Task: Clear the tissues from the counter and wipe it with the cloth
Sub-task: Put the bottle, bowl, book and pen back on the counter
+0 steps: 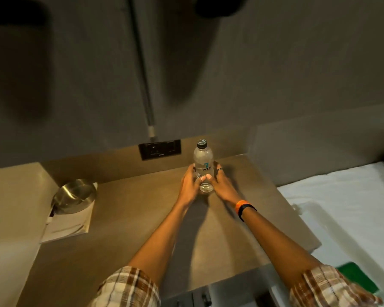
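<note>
A clear water bottle (203, 160) with a black cap stands upright near the back of the brown counter (129, 213). My left hand (190, 183) wraps its lower left side and my right hand (222, 185) wraps its lower right side, thumbs meeting at the front. A green cloth (358, 279) lies on the white bedding at the lower right, beside my right sleeve. No tissues are visible on the counter.
A steel bowl (75, 196) sits on white papers (68, 224) at the counter's left end. A black wall socket (160, 149) is behind the bottle. A white bed (341, 196) borders the counter's right edge. A raised ledge (11, 196) stands at the left.
</note>
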`<act>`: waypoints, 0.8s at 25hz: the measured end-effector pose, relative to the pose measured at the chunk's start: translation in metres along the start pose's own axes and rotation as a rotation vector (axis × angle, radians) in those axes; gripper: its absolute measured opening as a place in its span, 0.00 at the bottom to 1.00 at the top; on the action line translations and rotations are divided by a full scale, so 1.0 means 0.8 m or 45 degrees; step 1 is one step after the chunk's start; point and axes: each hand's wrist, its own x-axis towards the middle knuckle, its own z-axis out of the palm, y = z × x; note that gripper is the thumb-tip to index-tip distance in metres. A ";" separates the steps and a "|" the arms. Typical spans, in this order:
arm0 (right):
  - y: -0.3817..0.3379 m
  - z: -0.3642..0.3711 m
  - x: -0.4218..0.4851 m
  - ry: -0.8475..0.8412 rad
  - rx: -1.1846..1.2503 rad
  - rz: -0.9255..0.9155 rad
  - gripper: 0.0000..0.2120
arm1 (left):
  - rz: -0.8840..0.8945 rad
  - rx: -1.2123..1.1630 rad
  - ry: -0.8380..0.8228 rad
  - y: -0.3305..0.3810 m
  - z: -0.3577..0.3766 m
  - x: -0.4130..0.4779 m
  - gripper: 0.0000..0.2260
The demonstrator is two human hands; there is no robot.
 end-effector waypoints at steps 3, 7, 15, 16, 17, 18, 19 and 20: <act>0.030 -0.052 0.007 0.020 0.107 -0.002 0.25 | 0.024 -0.069 -0.040 0.017 0.059 0.018 0.23; 0.053 -0.085 0.030 0.054 0.154 0.010 0.26 | -0.034 -0.097 -0.064 0.025 0.102 0.045 0.24; 0.077 -0.106 0.074 0.015 0.200 0.004 0.27 | -0.142 -0.242 -0.104 0.025 0.135 0.076 0.25; 0.078 -0.107 0.074 0.004 0.208 0.009 0.27 | -0.152 -0.245 -0.109 0.027 0.135 0.075 0.26; 0.078 -0.107 0.072 0.003 0.219 0.005 0.28 | -0.151 -0.234 -0.106 0.028 0.135 0.073 0.26; 0.080 -0.105 0.066 0.020 0.223 -0.008 0.28 | -0.144 -0.217 -0.094 0.028 0.135 0.068 0.27; 0.082 -0.104 0.057 0.071 0.182 -0.025 0.28 | -0.147 -0.211 -0.066 0.027 0.135 0.062 0.28; 0.087 -0.102 0.045 0.163 0.075 -0.046 0.27 | -0.172 -0.212 -0.017 0.025 0.135 0.055 0.29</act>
